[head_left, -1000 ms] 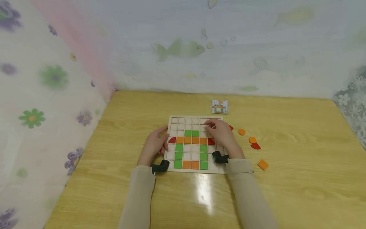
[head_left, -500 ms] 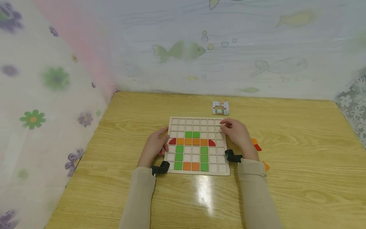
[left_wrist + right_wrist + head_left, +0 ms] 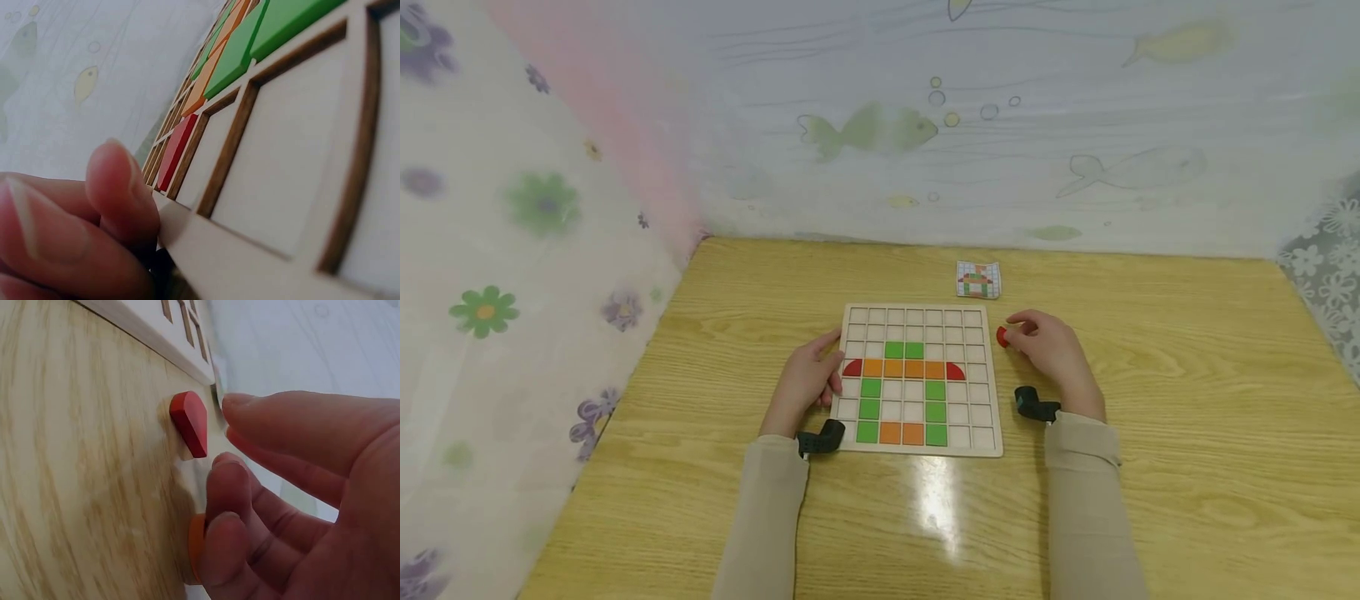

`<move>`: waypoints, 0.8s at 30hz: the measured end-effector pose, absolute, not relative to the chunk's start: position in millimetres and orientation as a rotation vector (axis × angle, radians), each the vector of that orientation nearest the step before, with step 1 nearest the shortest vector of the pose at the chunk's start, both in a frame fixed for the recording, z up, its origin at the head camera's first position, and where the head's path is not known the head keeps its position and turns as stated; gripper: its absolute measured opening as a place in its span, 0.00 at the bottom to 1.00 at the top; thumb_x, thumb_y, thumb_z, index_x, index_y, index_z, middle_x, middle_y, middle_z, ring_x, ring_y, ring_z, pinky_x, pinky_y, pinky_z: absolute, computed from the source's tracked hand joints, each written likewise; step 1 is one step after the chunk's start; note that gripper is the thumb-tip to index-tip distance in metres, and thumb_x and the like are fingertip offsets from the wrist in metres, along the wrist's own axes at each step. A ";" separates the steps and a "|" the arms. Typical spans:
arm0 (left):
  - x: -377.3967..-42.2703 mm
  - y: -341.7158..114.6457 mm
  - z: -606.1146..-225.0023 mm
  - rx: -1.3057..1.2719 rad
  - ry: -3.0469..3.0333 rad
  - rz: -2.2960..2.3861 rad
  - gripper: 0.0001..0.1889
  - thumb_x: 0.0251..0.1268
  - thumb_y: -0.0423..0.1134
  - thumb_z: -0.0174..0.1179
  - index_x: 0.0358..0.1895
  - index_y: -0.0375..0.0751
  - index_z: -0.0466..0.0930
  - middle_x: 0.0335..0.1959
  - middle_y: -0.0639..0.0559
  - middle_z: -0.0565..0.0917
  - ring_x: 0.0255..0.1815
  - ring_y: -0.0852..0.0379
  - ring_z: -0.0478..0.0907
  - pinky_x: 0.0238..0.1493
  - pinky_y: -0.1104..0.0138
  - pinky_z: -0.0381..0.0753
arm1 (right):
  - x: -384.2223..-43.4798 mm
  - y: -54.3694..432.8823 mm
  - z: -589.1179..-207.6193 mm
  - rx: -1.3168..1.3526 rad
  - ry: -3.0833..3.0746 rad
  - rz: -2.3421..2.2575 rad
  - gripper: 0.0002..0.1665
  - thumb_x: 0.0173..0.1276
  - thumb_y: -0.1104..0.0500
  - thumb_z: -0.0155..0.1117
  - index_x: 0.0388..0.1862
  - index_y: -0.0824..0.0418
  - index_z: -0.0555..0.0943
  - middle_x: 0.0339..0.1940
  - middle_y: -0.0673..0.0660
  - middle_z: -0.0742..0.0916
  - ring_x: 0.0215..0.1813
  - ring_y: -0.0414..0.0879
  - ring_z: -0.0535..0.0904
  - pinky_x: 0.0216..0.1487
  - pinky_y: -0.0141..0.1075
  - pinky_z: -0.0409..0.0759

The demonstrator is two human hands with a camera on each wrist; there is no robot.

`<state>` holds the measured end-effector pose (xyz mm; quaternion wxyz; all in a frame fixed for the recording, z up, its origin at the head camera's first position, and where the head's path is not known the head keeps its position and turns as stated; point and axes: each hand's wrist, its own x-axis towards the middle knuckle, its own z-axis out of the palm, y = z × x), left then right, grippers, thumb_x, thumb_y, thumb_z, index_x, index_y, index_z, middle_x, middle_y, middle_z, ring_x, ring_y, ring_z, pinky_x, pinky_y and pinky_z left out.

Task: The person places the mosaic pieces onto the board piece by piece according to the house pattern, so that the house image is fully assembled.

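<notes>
A wooden grid board (image 3: 958, 414) lies on the table, with green squares (image 3: 870, 388), orange squares (image 3: 892, 368) and two red quarter-circle tiles in its cells. My left hand (image 3: 802, 377) rests at the board's left edge; in the left wrist view a fingertip (image 3: 120, 181) meets the rim, without wrapping round it. Just right of the board lies a loose red quarter-circle tile (image 3: 189, 420). Beside it is my right hand (image 3: 1051, 350), thumb and fingers parted, a gap between them and the tile. Its fingers partly cover an orange tile (image 3: 195, 547) in the right wrist view.
A small printed pattern card (image 3: 978, 280) lies on the table (image 3: 1187, 375) behind the board. Patterned walls stand along the table's back and left side. A black wrist camera (image 3: 1036, 405) is worn on each wrist.
My right hand has moved from above the board's upper right, across its right edge, to the loose red tile. The left hand and the tiles in the board stay in place.
</notes>
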<state>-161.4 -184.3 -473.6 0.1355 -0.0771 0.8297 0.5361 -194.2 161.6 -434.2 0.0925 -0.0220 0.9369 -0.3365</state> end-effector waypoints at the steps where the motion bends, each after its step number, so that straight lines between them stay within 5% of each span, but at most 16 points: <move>1: -161.5 -184.2 -473.5 -0.222 2.403 1.556 0.22 0.67 0.45 0.48 0.64 0.62 0.62 0.15 0.42 0.76 0.06 0.56 0.66 0.07 0.67 0.67 | -194.6 161.3 -434.7 -0.066 2.785 -0.990 0.19 0.64 0.55 0.55 0.53 0.61 0.74 0.37 0.58 0.78 0.38 0.51 0.71 0.39 0.41 0.68; 9: -161.9 -184.3 -473.3 -0.219 2.402 1.559 0.22 0.67 0.44 0.48 0.64 0.61 0.62 0.14 0.43 0.76 0.05 0.57 0.66 0.07 0.68 0.66 | -197.0 153.7 -439.2 -0.104 2.818 -0.877 0.19 0.61 0.55 0.60 0.49 0.62 0.76 0.43 0.62 0.80 0.45 0.54 0.73 0.48 0.47 0.68; 24: -161.2 -184.5 -472.0 -0.229 2.408 1.543 0.22 0.66 0.44 0.48 0.64 0.62 0.62 0.14 0.43 0.77 0.05 0.56 0.66 0.07 0.68 0.66 | -193.1 147.3 -434.5 -0.174 2.802 -0.883 0.14 0.64 0.61 0.56 0.48 0.61 0.76 0.43 0.62 0.80 0.46 0.55 0.72 0.49 0.48 0.68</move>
